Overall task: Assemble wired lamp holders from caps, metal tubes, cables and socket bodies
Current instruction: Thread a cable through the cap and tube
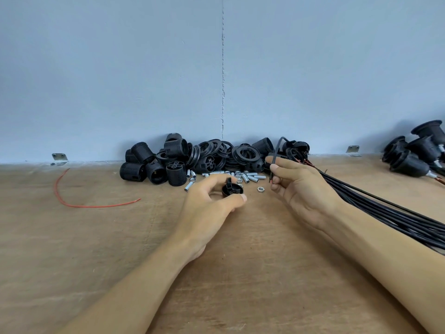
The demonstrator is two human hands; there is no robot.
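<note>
My left hand [207, 203] grips a black cap [232, 188] between thumb and fingers, just above the wooden table [120, 237]. To its right, my right hand [296, 186] pinches a thin black cable [277, 150] that arches up and over toward the wall; the cable's stripped end hangs below my fingers. Behind both hands lies a pile of black socket bodies and rings [192, 157]. Several short metal tubes [250, 176] are scattered in front of the pile. A small metal nut [260, 189] sits on the table between my hands.
A bundle of black cables [385, 213] runs from behind my right hand off the right edge. Assembled lamp holders [419, 150] lie at the far right. A loose red wire [79, 201] curves on the left. A blue-grey wall [144, 80] backs the table.
</note>
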